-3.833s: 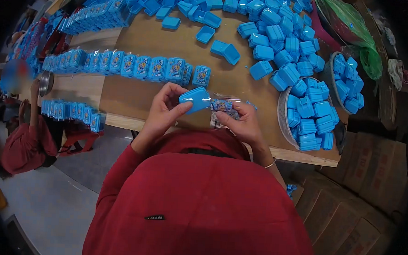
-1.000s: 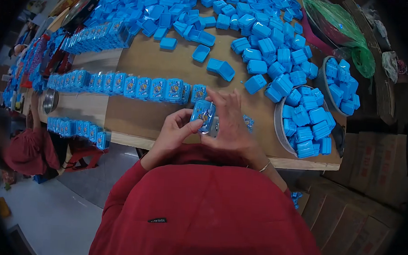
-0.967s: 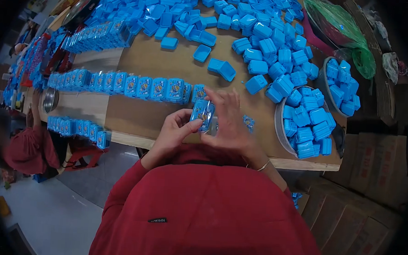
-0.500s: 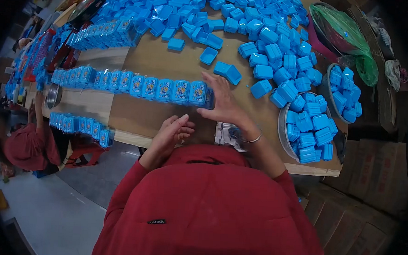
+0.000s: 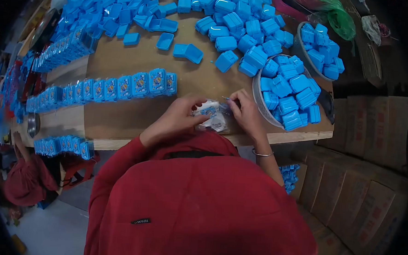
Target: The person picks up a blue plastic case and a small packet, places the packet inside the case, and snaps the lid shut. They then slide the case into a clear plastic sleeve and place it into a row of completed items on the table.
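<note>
On the table's near side lies a crumpled white plastic bag (image 5: 215, 122) with small blue printing or contents, too blurred to tell. My left hand (image 5: 179, 114) is at its left side, thumb and fingers apart, the thumb touching the bag. Just right of the bag, my right hand (image 5: 247, 112) has its fingertips pinched on a small thin object (image 5: 226, 98) whose kind I cannot make out. Beyond my left hand runs a row of blue lunchbox-shaped cases (image 5: 125, 86) with cartoon pictures on their fronts, the nearest end close to my fingers.
Plain blue cases (image 5: 237, 23) heap at the back. A clear tub (image 5: 260, 98) and a second tub (image 5: 302, 52), both full of blue cases, stand at right. Cardboard boxes (image 5: 348, 186) stack below the table. Another person (image 5: 28, 176) sits at far left.
My left hand has come to the bag. My right hand has left the end of the picture-case row and now pinches something small beside the bag. The view has shifted right.
</note>
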Motion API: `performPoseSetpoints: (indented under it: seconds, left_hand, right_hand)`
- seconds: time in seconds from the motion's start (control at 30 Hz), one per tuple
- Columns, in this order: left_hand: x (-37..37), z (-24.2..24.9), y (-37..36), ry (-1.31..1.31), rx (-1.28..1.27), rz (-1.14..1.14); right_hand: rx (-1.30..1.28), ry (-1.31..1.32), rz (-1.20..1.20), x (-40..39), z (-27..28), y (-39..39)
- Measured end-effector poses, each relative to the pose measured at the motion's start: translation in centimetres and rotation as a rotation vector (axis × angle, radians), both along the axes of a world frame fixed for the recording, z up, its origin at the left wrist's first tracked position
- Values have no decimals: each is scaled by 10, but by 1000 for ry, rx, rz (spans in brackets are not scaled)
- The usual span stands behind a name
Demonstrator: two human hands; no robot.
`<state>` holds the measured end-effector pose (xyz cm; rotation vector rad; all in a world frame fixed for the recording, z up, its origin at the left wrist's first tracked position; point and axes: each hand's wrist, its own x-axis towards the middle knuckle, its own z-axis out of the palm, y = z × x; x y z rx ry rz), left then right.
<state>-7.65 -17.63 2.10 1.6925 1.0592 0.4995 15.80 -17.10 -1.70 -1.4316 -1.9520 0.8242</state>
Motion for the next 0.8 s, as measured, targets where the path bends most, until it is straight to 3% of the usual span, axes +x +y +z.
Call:
performPoseSetpoints:
  seconds: [0.1, 0.2, 0.33, 0.5, 0.57, 0.6, 0.7, 0.77, 0.8]
  left_hand:
    - [28, -14, 11, 6, 333, 109]
    - [37, -19, 21, -255, -118, 129]
    - [34, 4, 14, -429, -100, 194]
    - [37, -3, 16, -195, 140, 283]
    - [41, -2, 19, -72, 357, 257]
    - [43, 5, 21, -12, 469, 243]
    - [53, 6, 31, -134, 451, 207]
    - [61, 1, 44, -191, 562, 230]
    - [70, -3, 51, -210, 500, 370]
  right_hand:
    - [5, 244, 49, -7, 12, -8]
    - [142, 422, -166, -28, 30, -7]
    - [-368, 805, -95, -5, 12, -1]
    - [-232, 808, -278, -25, 34, -4]
    - [136, 458, -252, -20, 36, 0]
    - [185, 387, -271, -19, 47, -1]
    - [165, 403, -321, -5, 47, -4]
    - [10, 597, -377, 4, 51, -7]
    - [-68, 695, -409, 8, 54, -10]
